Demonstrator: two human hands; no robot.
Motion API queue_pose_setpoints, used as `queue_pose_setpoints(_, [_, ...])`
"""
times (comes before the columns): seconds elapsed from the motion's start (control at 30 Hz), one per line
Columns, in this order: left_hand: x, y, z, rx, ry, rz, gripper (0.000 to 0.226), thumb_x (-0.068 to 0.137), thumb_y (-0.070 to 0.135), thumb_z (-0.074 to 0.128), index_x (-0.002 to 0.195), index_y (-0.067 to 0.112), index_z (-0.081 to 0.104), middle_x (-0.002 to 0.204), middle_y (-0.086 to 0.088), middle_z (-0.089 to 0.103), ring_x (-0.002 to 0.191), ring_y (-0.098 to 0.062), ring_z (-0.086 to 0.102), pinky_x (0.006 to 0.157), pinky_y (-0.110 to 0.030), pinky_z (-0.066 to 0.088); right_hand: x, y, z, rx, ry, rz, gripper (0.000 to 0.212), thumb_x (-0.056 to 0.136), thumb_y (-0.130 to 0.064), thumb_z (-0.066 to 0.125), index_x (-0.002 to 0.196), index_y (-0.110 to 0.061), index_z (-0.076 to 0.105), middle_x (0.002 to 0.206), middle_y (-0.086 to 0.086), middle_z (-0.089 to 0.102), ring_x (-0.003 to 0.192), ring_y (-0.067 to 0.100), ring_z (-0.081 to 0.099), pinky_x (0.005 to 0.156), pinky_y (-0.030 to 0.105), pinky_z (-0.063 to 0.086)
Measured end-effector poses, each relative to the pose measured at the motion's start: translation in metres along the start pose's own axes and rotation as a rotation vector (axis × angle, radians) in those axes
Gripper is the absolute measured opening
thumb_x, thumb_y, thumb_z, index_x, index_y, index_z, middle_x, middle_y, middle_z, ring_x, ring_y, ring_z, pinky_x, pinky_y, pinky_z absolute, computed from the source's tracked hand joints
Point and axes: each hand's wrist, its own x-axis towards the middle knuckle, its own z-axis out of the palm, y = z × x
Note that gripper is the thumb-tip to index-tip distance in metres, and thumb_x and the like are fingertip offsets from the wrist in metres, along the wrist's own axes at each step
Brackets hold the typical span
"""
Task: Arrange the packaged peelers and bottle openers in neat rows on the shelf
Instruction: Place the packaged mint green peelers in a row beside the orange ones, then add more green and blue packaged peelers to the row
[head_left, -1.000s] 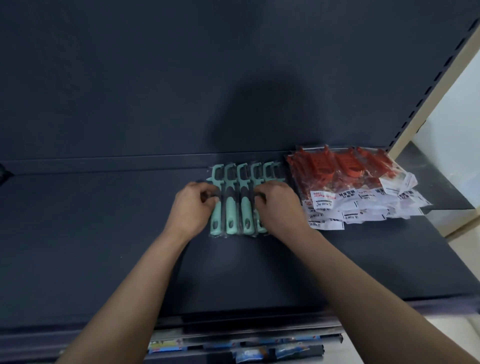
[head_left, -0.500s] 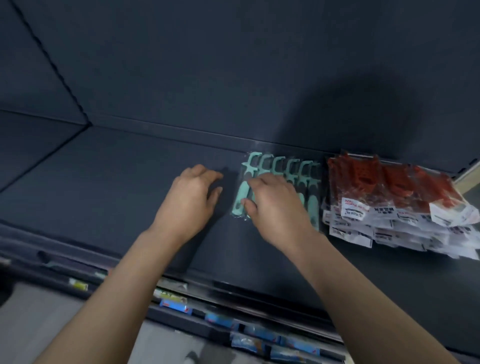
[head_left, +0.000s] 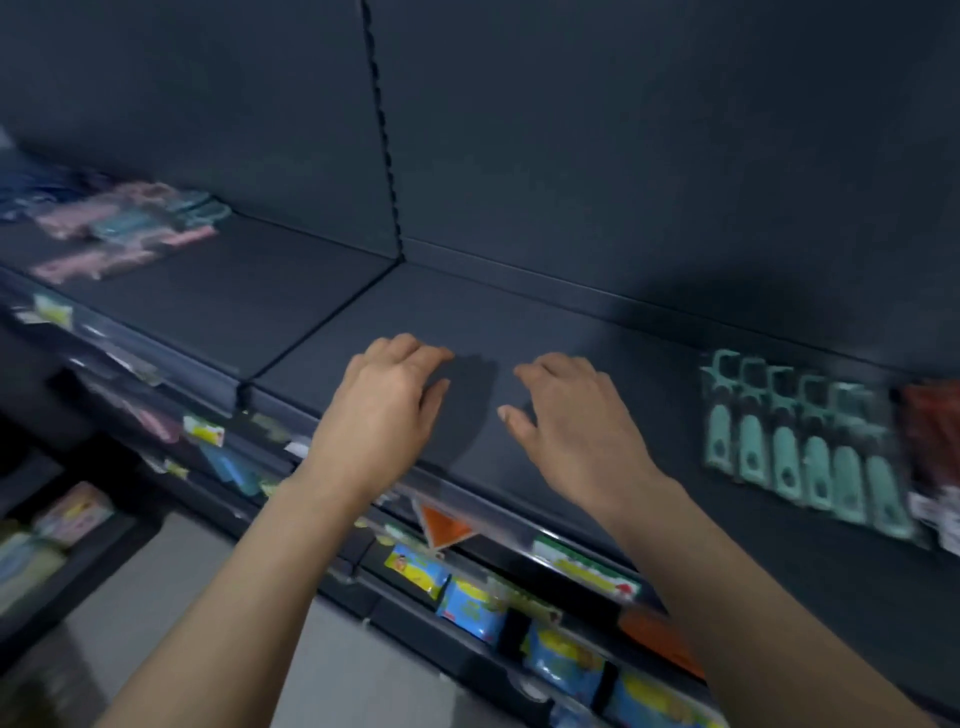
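Both hands are empty right now. The left hand (head_left: 384, 410) has its fingers loosely curled, tips down over the dark grey metal shelf (head_left: 519, 322). The right hand (head_left: 576, 431) is a bit more spread, thumb out to the side. I honestly can't tell if the fingertips touch the board. The row of mint-green plastic peelers in clear packets (head_left: 800, 441) lies flat well to the right of both hands, and the red packaged bottle openers (head_left: 930, 436) butt up against its right side. Half a second ago the right hand was sitting on that green row with the left just beside it; now both have come off it and moved away to the left.
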Motion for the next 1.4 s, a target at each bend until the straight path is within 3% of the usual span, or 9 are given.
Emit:
queue_pose_setpoints(0.4, [-0.043, -0.19, -0.094, 0.094, 0.023, -0.165, 0.028, 0.089, 0.012, 0.059, 0.116, 0.007, 0.062, 0.103, -0.011, 0.061, 0.1, -0.034, 0.055, 0.088, -0.046, 0.045, 0.102, -0.191, 0.051, 0.063, -0.006, -0.178, 0.036, 0.095, -0.036, 0.047, 0.122, -0.011, 0.054, 0.117, 0.005, 0.054, 0.11, 0.024, 0.047, 0.094, 0.035, 0.038])
queue_pose_setpoints(0.63, [-0.057, -0.279, -0.123, 0.142, 0.065, -0.316, 0.025, 0.086, 0.007, 0.062, 0.111, 0.005, 0.065, 0.098, -0.011, 0.063, 0.093, -0.036, 0.058, 0.084, -0.047, 0.047, 0.167, -0.267, 0.091, 0.114, -0.055, -0.304, 0.034, 0.095, -0.034, 0.049, 0.12, -0.012, 0.054, 0.118, 0.003, 0.053, 0.11, 0.022, 0.044, 0.093, 0.033, 0.035])
queue_pose_setpoints(0.9, [-0.026, -0.382, -0.142, 0.225, 0.013, -0.409, 0.027, 0.089, 0.013, 0.059, 0.116, 0.007, 0.064, 0.104, -0.009, 0.063, 0.099, -0.032, 0.056, 0.086, -0.047, 0.045, 0.269, -0.341, 0.134, 0.131, -0.077, -0.389, 0.038, 0.094, -0.037, 0.048, 0.122, -0.013, 0.054, 0.119, 0.005, 0.054, 0.111, 0.025, 0.047, 0.093, 0.036, 0.037])
queue_pose_setpoints(1.17, [0.028, -0.477, -0.157, 0.207, 0.018, -0.41, 0.03, 0.09, 0.016, 0.058, 0.12, 0.011, 0.061, 0.108, -0.007, 0.061, 0.103, -0.03, 0.054, 0.09, -0.042, 0.042, 0.365, -0.386, 0.15, 0.155, -0.086, -0.363, 0.04, 0.095, -0.036, 0.048, 0.125, -0.01, 0.053, 0.121, 0.007, 0.054, 0.112, 0.025, 0.047, 0.096, 0.037, 0.039])
queue_pose_setpoints(1.4, [0.081, -0.563, -0.151, 0.104, -0.05, -0.251, 0.029, 0.092, 0.017, 0.055, 0.121, 0.011, 0.06, 0.108, -0.008, 0.06, 0.103, -0.03, 0.054, 0.09, -0.042, 0.042, 0.424, -0.41, 0.171, 0.114, -0.085, -0.163, 0.031, 0.094, -0.032, 0.049, 0.116, -0.011, 0.056, 0.114, 0.008, 0.054, 0.106, 0.026, 0.048, 0.084, 0.035, 0.036])
